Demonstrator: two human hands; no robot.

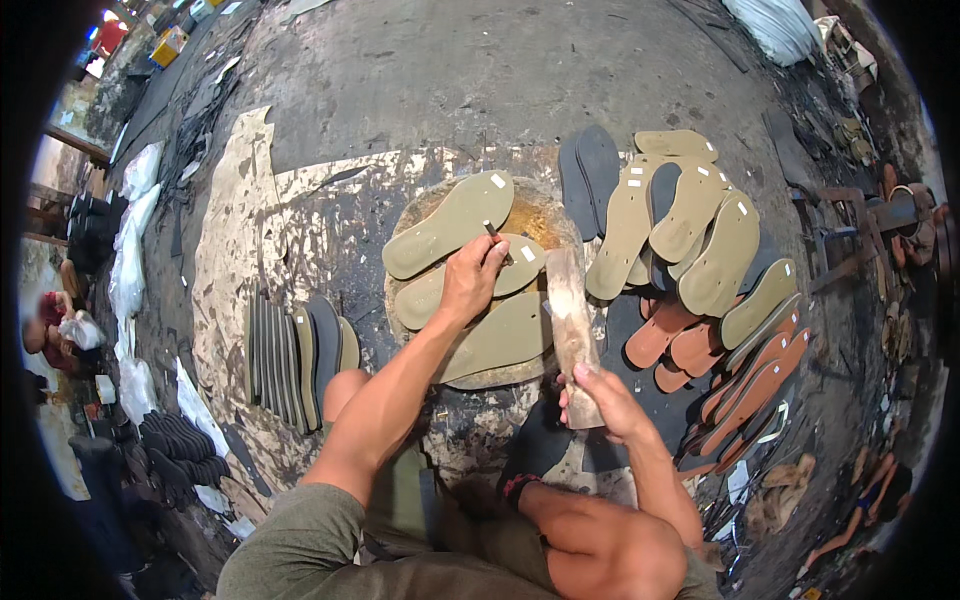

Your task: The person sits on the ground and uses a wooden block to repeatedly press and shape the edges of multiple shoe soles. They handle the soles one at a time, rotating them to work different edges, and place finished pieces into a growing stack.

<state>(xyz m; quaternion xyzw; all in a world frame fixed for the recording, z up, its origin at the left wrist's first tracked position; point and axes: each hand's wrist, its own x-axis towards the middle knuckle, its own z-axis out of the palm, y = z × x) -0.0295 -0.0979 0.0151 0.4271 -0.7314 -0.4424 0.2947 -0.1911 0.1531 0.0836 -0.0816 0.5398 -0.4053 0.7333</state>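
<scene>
My left hand (470,280) is closed around a short dark punch (489,229), its top showing above my fingers. The hand rests over an olive sandal sole (420,300), near the sole's end with a white label. Another olive sole (440,228) lies just beyond it and a third sole (505,335) nearer me, all on a round wooden block (550,215). In my right hand (605,400) is a thick, worn wooden club (570,310), gripped at its near end. Its far end reaches up beside the middle sole. The punch's lower tip is hidden by my hand.
Loose olive and dark soles (735,250) lie piled to the right, with reddish-brown soles (755,395) nearer me. A row of soles standing on edge (275,350) is at left. White plastic sheeting (130,260) runs along the far left. Other people sit at both sides.
</scene>
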